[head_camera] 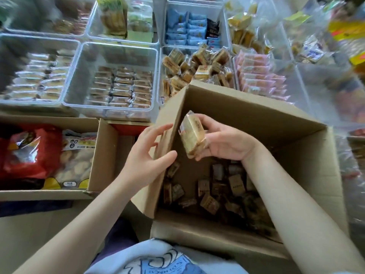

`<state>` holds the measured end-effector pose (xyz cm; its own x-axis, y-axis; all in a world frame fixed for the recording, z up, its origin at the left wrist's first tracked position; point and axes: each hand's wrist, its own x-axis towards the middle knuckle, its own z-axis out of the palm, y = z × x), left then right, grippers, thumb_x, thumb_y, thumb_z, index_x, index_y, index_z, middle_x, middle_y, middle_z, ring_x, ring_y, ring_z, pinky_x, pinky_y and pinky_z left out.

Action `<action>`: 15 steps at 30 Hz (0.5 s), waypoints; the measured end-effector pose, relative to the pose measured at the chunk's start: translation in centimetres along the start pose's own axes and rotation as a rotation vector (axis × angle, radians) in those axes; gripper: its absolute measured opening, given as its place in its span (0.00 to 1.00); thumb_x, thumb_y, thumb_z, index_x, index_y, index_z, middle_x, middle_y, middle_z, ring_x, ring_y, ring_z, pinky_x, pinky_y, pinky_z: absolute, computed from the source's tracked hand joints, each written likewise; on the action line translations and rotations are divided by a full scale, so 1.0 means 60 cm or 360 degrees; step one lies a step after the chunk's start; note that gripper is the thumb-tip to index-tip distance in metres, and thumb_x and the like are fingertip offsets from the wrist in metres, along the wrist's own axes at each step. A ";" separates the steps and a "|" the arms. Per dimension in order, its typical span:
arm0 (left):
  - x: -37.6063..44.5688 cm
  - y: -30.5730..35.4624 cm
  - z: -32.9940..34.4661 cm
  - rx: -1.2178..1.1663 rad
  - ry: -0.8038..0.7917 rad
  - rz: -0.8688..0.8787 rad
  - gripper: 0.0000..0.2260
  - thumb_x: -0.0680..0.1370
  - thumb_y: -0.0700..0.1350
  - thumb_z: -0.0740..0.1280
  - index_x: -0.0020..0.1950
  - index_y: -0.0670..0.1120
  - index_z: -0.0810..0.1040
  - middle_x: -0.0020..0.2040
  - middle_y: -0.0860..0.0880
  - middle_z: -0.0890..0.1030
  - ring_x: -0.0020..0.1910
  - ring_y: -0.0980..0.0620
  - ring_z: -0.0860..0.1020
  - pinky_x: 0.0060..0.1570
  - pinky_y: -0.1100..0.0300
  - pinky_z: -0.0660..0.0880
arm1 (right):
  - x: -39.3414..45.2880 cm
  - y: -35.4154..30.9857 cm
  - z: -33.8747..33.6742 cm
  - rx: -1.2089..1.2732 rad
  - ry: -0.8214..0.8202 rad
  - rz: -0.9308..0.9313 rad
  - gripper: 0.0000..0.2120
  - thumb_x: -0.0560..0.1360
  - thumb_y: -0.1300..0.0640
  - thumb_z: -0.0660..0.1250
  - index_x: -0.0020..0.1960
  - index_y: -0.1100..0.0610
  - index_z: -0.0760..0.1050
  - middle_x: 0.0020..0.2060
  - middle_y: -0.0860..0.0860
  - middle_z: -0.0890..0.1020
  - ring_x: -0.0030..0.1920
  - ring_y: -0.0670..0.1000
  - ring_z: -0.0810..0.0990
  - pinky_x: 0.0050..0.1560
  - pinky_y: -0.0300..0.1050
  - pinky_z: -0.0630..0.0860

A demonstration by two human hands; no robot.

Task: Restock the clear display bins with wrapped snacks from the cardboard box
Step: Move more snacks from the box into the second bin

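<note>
Right hand [223,141] grips one wrapped snack [192,135]: fingers curled over its top edge, thumb under the lower end. Snack sits at the fingertip side of the hand, tilted, top end leaning away from the camera, clear of the palm. It's held above the open box [266,123], near the box's left wall, well above the snacks on the bottom.

Left hand [150,153] holds nothing. Fingers spread and loosely bent, thumb pointing toward the snack. It's just beside the snack on the left, not touching it. The hand overlaps the box's left flap [156,186]; can't tell if it presses on the flap.

Both forearms come in from the bottom edge and converge over the box. Right wrist is bent, palm facing left and up. Left palm faces right.

Box bottom has a loose layer of dark-looking wrapped pieces [217,190], in shadow, mixed orientations.

Just behind the box: clear bin [161,76] piled with similar tan snacks, heaped unevenly. Left of it a bin [156,56] with neat rows of flat packs, partly filled. Further left another bin [77,46] with pale packs in rows. Right of the tan bin, pink packs [260,76] standing in a row. Back row has blue packs [187,28].

Left of the box: second carton [102,155] holding a red bag [33,151] and a white bag [79,159].
</note>
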<state>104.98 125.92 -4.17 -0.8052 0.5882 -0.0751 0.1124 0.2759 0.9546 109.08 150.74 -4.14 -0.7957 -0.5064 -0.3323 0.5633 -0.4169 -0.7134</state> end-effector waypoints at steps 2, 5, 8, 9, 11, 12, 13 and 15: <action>0.000 0.026 -0.013 0.0036 0.0005 0.0315 0.27 0.72 0.50 0.71 0.70 0.61 0.71 0.67 0.60 0.74 0.69 0.52 0.72 0.63 0.54 0.74 | 0.005 -0.036 0.051 -0.0071 -0.0087 -0.0164 0.33 0.79 0.69 0.61 0.79 0.50 0.57 0.64 0.68 0.71 0.58 0.66 0.77 0.58 0.59 0.79; 0.012 0.041 -0.047 0.0164 0.0168 0.0659 0.26 0.73 0.45 0.75 0.69 0.49 0.72 0.66 0.48 0.76 0.65 0.46 0.76 0.57 0.52 0.78 | 0.047 -0.062 0.115 -0.0242 0.0017 -0.0266 0.31 0.80 0.68 0.60 0.79 0.53 0.57 0.63 0.68 0.73 0.62 0.69 0.74 0.59 0.59 0.79; 0.024 0.028 -0.109 0.0282 0.0508 0.0701 0.21 0.74 0.50 0.76 0.63 0.45 0.75 0.59 0.49 0.77 0.58 0.53 0.78 0.51 0.57 0.80 | 0.115 -0.068 0.167 -0.0302 0.0281 -0.0230 0.28 0.80 0.61 0.65 0.77 0.54 0.60 0.57 0.63 0.80 0.55 0.63 0.81 0.53 0.54 0.82; 0.025 0.019 -0.136 0.0242 0.0590 0.0652 0.19 0.75 0.51 0.75 0.61 0.46 0.76 0.56 0.52 0.79 0.54 0.56 0.79 0.48 0.62 0.79 | 0.141 -0.069 0.183 -0.0365 0.0358 -0.0182 0.26 0.81 0.58 0.65 0.76 0.53 0.61 0.55 0.62 0.81 0.52 0.61 0.83 0.51 0.54 0.82; 0.022 -0.001 -0.198 0.0112 0.0699 0.0495 0.15 0.75 0.49 0.75 0.59 0.47 0.78 0.51 0.57 0.81 0.47 0.61 0.80 0.45 0.66 0.78 | 0.198 -0.073 0.214 -0.0539 0.0458 -0.0049 0.21 0.82 0.51 0.62 0.74 0.52 0.63 0.53 0.62 0.83 0.49 0.62 0.85 0.47 0.53 0.83; 0.022 -0.014 -0.234 0.0021 0.0730 0.0384 0.14 0.76 0.46 0.75 0.58 0.47 0.78 0.49 0.57 0.82 0.46 0.60 0.81 0.44 0.65 0.78 | 0.229 -0.075 0.229 -0.0611 0.0499 0.0018 0.20 0.83 0.48 0.60 0.72 0.51 0.65 0.53 0.63 0.83 0.48 0.63 0.85 0.45 0.53 0.83; 0.023 -0.029 -0.273 -0.0065 0.0746 0.0277 0.13 0.76 0.45 0.75 0.59 0.47 0.79 0.49 0.55 0.82 0.45 0.59 0.81 0.44 0.63 0.79 | 0.265 -0.078 0.244 -0.0669 0.0550 0.0068 0.19 0.83 0.46 0.59 0.72 0.51 0.66 0.52 0.63 0.84 0.46 0.63 0.85 0.43 0.52 0.83; 0.026 -0.064 -0.358 -0.0163 0.0712 0.0113 0.12 0.77 0.43 0.74 0.60 0.49 0.78 0.48 0.53 0.83 0.45 0.57 0.82 0.43 0.57 0.80 | 0.347 -0.077 0.271 -0.0779 0.0732 0.0125 0.18 0.83 0.44 0.59 0.69 0.50 0.68 0.51 0.62 0.83 0.41 0.60 0.85 0.39 0.50 0.83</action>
<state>90.80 109.44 -1.79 -0.9722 0.2108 0.1016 0.1362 0.1568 0.9782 93.50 129.84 2.25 -0.8312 -0.1032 -0.5463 0.5438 0.0533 -0.8375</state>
